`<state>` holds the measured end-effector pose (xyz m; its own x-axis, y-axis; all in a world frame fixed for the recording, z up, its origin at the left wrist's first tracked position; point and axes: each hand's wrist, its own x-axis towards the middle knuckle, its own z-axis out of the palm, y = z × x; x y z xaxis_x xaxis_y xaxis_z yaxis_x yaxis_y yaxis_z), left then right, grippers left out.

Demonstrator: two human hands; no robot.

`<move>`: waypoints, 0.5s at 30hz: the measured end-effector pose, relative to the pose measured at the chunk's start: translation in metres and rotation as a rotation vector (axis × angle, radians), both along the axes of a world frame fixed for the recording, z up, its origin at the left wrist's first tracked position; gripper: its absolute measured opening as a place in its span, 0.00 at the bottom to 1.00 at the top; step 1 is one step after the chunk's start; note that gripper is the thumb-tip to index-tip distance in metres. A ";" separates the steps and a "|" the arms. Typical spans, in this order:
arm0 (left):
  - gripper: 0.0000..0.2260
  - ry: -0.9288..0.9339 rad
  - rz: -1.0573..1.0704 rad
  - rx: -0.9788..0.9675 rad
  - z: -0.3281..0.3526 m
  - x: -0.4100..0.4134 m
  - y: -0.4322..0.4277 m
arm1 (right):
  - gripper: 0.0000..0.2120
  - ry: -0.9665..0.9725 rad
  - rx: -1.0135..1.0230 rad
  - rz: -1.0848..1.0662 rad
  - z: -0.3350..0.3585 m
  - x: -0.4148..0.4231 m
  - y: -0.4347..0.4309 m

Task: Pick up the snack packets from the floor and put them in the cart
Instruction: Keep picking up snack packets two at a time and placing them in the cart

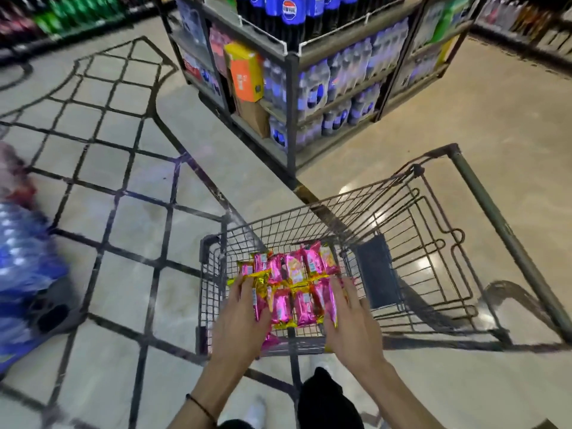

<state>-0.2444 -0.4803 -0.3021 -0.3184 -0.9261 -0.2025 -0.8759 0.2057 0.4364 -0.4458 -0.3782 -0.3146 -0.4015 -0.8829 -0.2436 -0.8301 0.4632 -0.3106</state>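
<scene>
1. A person stands at the near end of a grey wire shopping cart [365,212] with a green handle bar [495,221].
2. The shiny pink and gold snack packets [294,283] are stuck side by side in two rows. They are in the open top of the cart at its near end. I cannot tell if they rest on the cart's bottom.
3. The left hand [244,317] lies on the left side of the packets with its fingers nearly straight, not curled round them.
4. The right hand [349,320] lies on the right side the same way, with its fingers spread out flat and the thumb sticking out.
5. A thin black band [199,407] is on the left wrist.
6. Past the cart is a grey shelf stand [291,97] full of blue-labelled drink bottles [337,85].
7. An orange and yellow box [246,72] sits on the stand's left side.
8. The shiny pale floor [495,113] has dark crossing lines on the left.
</scene>
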 end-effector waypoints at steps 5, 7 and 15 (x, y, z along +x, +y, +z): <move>0.28 0.009 0.053 0.088 -0.034 -0.043 -0.008 | 0.35 0.047 0.059 0.112 -0.025 -0.061 -0.026; 0.29 -0.017 0.076 0.128 -0.047 -0.058 -0.010 | 0.35 0.034 0.116 0.141 -0.040 -0.079 -0.033; 0.30 -0.063 0.078 0.235 -0.099 -0.110 -0.031 | 0.37 -0.004 0.288 0.180 -0.097 -0.112 -0.060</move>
